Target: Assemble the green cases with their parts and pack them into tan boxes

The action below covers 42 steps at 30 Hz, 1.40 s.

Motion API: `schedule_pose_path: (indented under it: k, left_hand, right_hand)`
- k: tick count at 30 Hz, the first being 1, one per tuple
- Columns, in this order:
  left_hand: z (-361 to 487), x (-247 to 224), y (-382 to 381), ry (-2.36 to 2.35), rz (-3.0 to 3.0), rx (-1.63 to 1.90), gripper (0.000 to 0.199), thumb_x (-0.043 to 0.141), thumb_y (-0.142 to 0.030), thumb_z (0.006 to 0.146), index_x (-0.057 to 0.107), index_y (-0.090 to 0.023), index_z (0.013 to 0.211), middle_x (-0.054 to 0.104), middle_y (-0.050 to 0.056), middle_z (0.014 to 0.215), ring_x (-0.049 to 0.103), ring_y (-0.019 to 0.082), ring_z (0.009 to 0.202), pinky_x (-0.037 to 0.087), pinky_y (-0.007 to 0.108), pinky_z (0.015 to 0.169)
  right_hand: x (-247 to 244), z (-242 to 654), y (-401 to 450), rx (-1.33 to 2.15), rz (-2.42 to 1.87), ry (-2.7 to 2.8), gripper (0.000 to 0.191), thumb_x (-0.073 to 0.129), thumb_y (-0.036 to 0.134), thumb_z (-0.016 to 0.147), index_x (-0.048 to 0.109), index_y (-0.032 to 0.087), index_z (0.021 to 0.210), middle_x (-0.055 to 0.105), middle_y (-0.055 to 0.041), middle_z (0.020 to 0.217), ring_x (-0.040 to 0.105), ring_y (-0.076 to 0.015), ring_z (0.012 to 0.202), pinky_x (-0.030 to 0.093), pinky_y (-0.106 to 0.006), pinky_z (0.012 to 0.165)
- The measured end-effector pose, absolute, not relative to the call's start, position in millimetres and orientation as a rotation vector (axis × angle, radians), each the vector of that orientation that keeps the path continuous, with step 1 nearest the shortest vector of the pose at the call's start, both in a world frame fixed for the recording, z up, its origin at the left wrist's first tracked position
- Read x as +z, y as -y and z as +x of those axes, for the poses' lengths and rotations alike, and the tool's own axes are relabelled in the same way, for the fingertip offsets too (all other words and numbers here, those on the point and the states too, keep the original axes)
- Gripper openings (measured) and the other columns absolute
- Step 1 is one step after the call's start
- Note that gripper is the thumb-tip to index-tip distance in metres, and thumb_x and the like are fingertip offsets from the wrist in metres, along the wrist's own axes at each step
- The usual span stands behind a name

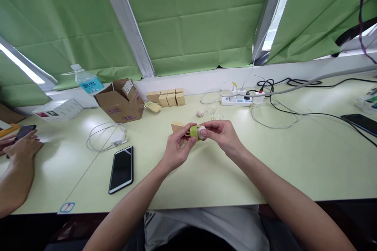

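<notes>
Over the middle of the table, my left hand [176,147] pinches a small yellow-green sleeve [193,132] between thumb and fingers. A yellowish loop sticks out of its left end. My right hand [222,135] grips a small white rounded piece [201,132] that sits partly inside the sleeve's right end. What exactly this item is, I cannot tell. Just behind my left hand is a small tan carton piece [176,126], partly hidden by the fingers. Farther back lie a pinkish-white rounded piece [200,113] and some clear crumpled plastic [216,115].
Several small tan boxes [167,99] stand along the wall by an open cardboard box [120,104]. A power strip [238,101] with tangled cables is at back right. A phone [121,169] and white charger [118,137] lie left. Another person's hand [25,145] holds a phone.
</notes>
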State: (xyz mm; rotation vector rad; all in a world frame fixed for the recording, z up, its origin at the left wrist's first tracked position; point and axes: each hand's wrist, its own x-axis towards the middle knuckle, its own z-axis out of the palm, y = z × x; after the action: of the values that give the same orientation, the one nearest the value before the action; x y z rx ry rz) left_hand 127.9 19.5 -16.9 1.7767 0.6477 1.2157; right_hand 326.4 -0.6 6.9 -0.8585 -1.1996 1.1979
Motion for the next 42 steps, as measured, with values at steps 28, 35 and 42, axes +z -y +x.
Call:
schedule_pose_path:
  k: [28,35,42]
  left_hand:
    - [138,-39,-21,-0.694,1.809,1.378,0.048,0.077,-0.042,0.097,0.070,-0.021,0.140,0.072,0.014,0.132,0.069,0.027,0.114,0.058,0.035,0.096]
    - [141,-41,-19,-0.666,1.750,1.401,0.051,0.074,-0.043,0.099,0.066,-0.019,0.144,0.069,0.015,0.136,0.070,0.027,0.117,0.060,0.038,0.101]
    - [140,-30,-18,-0.611,1.680,1.396,0.050,0.072,-0.048,0.100,0.068,-0.018,0.139,0.075,0.013,0.125,0.073,0.024,0.106,0.062,0.036,0.096]
  right_hand:
    - [1,314,4,1.121,-0.897,1.089,0.046,0.102,0.053,0.061,0.088,0.019,0.090,0.083,-0.0080,0.083,0.079,-0.0277,0.083,0.066,-0.045,0.088]
    - [-3,308,6,1.039,-0.904,1.119,0.046,0.098,0.057,0.067,0.088,0.022,0.094,0.084,-0.0089,0.094,0.079,-0.0286,0.088,0.066,-0.045,0.090]
    - [0,307,5,0.955,-0.892,1.176,0.041,0.096,0.056,0.072,0.089,0.023,0.096,0.082,-0.0082,0.096,0.078,-0.0259,0.086,0.066,-0.041,0.086]
